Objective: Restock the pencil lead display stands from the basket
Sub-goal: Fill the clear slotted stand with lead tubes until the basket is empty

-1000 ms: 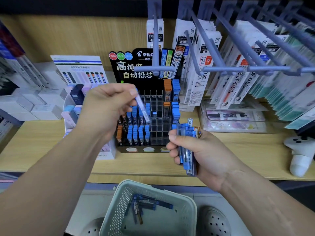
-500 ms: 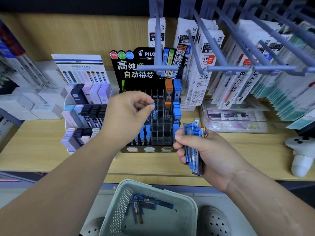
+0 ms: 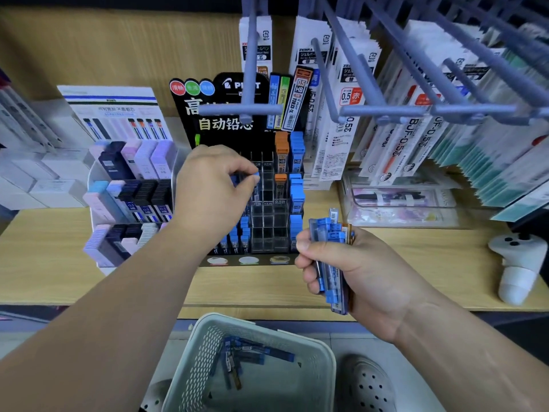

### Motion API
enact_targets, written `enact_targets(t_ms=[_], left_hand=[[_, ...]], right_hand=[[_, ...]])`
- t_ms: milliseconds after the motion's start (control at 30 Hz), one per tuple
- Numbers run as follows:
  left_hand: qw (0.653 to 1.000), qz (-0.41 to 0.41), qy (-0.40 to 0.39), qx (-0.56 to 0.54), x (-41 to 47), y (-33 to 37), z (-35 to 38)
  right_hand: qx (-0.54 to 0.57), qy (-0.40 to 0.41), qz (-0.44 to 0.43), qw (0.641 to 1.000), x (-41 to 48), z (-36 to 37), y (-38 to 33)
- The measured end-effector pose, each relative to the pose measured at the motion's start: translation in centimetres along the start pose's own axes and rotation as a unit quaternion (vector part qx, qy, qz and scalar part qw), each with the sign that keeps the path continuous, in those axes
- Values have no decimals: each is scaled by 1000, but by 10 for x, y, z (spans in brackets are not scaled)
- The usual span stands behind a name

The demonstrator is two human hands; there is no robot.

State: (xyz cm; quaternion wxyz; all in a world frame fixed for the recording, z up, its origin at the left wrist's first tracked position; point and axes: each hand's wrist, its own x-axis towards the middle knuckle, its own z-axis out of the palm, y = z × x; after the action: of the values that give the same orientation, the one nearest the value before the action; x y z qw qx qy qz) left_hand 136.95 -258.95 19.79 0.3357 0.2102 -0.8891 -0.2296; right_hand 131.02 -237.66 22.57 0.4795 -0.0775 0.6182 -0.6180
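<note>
A black Pilot lead display stand with clear slot grids sits on the wooden shelf. Blue and orange lead tubes fill some slots. My left hand is over the stand's upper left slots, its thumb and fingers pinched on the blue cap of one lead tube standing in a slot. My right hand hovers in front of the stand's right corner, gripping a bundle of blue lead tubes. A pale green basket below the shelf holds several more tubes.
A white stand of pastel and black lead cases stands left of the Pilot stand. Grey peg hooks with hanging refill packs jut out above and right. A white controller rests on the shelf at the right. Perforated shoes show below.
My left hand carried one blue tube right and down into the stand's upper slots, where it now stands with only its cap pinched. The right hand with the bundle barely moved.
</note>
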Motion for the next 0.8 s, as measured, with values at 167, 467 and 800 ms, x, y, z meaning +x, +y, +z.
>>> enact_targets(t_ms=[167,467,800], left_hand=[[999,-25,-10,21,4,-1,6],[999,-37,-11,5,3,16,-2],[864,-237,-267,-356,-27,56,-28]], right_hand=[[0,-17,0,1000,-1,-2,-1],[3,-19,-5,1000,1,1,0],[-3,-43,-36,998,0,16,-2]])
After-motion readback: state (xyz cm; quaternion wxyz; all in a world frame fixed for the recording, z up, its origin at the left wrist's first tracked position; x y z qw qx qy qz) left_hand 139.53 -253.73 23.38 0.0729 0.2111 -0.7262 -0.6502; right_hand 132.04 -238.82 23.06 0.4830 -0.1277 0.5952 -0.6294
